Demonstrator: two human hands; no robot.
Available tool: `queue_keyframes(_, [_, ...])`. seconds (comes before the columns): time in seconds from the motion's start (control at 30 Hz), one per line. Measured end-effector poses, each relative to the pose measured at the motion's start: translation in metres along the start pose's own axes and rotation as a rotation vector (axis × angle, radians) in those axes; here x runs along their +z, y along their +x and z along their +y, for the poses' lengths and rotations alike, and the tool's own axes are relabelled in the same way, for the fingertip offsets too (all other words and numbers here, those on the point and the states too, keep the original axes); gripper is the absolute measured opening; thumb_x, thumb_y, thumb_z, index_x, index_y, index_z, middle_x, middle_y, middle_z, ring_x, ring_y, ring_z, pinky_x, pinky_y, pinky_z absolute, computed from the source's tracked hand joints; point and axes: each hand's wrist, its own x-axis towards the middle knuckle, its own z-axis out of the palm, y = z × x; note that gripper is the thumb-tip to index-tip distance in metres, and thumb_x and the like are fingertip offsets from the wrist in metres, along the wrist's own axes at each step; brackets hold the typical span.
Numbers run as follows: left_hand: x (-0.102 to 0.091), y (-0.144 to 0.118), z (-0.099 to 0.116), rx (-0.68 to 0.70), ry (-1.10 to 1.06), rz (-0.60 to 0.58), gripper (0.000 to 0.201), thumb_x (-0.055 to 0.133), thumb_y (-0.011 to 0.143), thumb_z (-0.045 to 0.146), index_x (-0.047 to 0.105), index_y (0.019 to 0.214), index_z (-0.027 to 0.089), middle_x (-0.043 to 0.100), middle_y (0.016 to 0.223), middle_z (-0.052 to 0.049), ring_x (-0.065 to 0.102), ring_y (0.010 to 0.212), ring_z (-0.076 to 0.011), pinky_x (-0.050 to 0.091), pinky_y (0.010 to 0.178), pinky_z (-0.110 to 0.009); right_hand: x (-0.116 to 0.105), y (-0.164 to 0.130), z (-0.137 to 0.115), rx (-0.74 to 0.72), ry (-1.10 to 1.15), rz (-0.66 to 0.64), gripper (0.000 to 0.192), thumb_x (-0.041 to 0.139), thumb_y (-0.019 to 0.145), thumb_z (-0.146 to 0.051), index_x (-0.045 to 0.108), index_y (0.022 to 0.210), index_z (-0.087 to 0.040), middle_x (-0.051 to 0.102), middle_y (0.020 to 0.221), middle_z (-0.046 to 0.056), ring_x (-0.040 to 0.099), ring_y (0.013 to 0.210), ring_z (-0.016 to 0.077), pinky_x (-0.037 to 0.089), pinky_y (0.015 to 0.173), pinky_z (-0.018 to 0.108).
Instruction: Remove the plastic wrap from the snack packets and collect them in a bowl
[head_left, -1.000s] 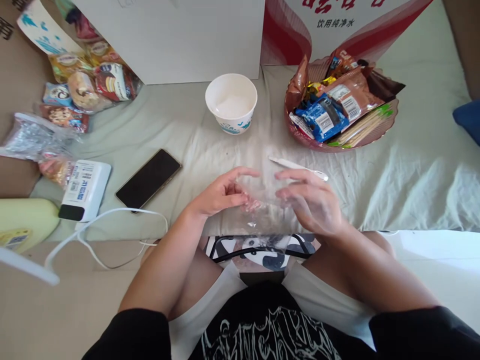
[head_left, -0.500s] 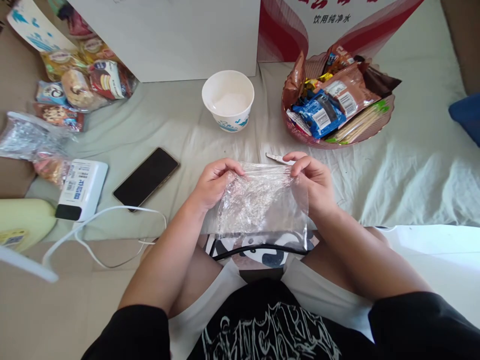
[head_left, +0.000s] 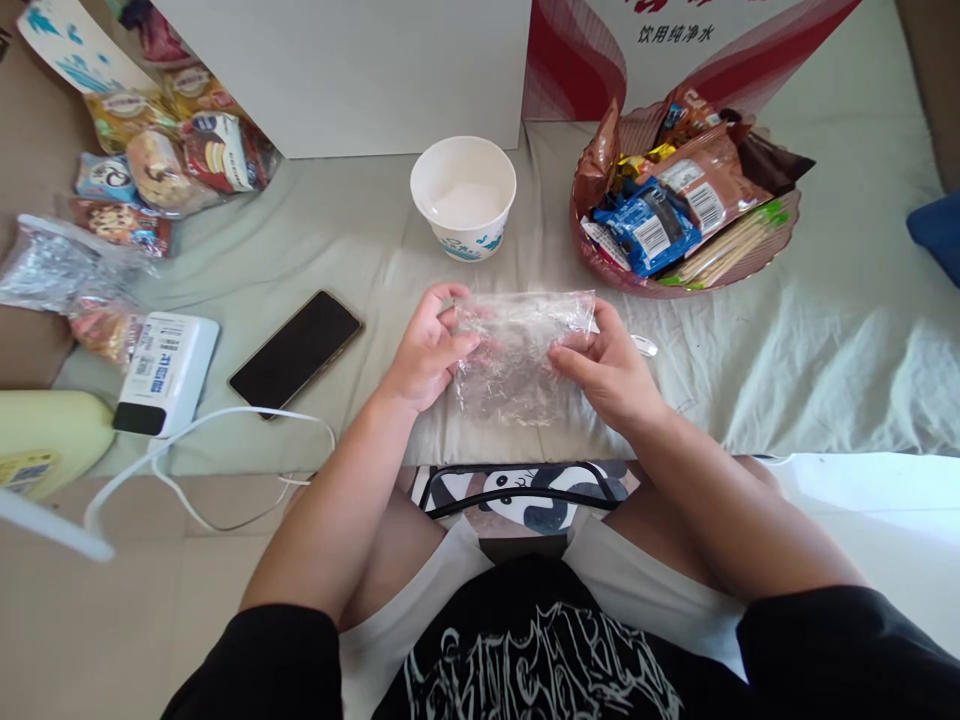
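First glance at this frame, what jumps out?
Dead centre, the left hand and right hand hold a crinkled clear plastic bag between them, just above the pale cloth. Behind it stands a white paper bowl, and to the right a dish is piled with snack packets. A dark phone lies to the left.

This looks like a home, an informal living space. A rumpled pale sheet (head_left: pixel 810 340) covers a low surface. On it lie a phone (head_left: pixel 295 352) charging by a white power bank (head_left: pixel 165 372), snack packets (head_left: pixel 161 165) far left, and a snack-filled bowl (head_left: pixel 757 262) far right.
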Motion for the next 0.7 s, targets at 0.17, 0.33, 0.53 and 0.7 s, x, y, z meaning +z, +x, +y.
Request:
queue_keyframes(0.17, [-0.001,-0.003,-0.004,-0.118,-0.015,-0.105,0.102,0.097,0.065,0.027,0.043,0.151,0.041,0.079,0.124,-0.003,0.081,0.095,-0.0208,0.064,0.08,-0.03,0.003,0.0,-0.005,-0.1,0.025,0.096,0.065,0.088,0.075,-0.042,0.052,0.129,-0.033,0.066,0.08,-0.007,0.067,0.069,0.0141,0.057,0.066,0.03])
queue_keyframes(0.33, [-0.005,-0.002,-0.003,-0.108,-0.067,-0.11,0.07,0.098,0.064,0.028,0.07,0.128,0.027,0.083,0.109,-0.005,0.081,0.101,-0.0245,0.064,0.088,-0.034,0.004,-0.001,-0.016,-0.021,-0.108,-0.09,0.039,0.086,0.077,-0.051,0.061,0.085,-0.022,0.063,0.07,-0.003,0.06,0.061,0.0119,0.052,0.06,0.028])
queue_keyframes(0.53, [-0.006,-0.004,0.0,-0.271,0.081,-0.234,0.037,0.09,0.075,0.042,0.077,0.097,0.014,0.082,0.083,-0.008,0.079,0.073,-0.0194,0.062,0.067,-0.027,0.006,-0.006,-0.024,-0.001,-0.157,-0.126,0.039,0.076,0.087,-0.057,0.054,0.089,-0.024,0.061,0.059,-0.006,0.058,0.05,0.011,0.048,0.051,0.025])
queue_keyframes(0.7, [-0.003,-0.007,0.005,-0.202,0.186,-0.255,0.038,0.082,0.081,0.04,0.073,0.109,0.017,0.074,0.062,0.001,0.067,0.049,-0.0128,0.051,0.046,-0.02,0.004,-0.007,-0.023,0.002,-0.175,-0.204,0.037,0.073,0.09,-0.056,0.058,0.092,-0.023,0.059,0.058,-0.005,0.053,0.048,0.0101,0.044,0.048,0.026])
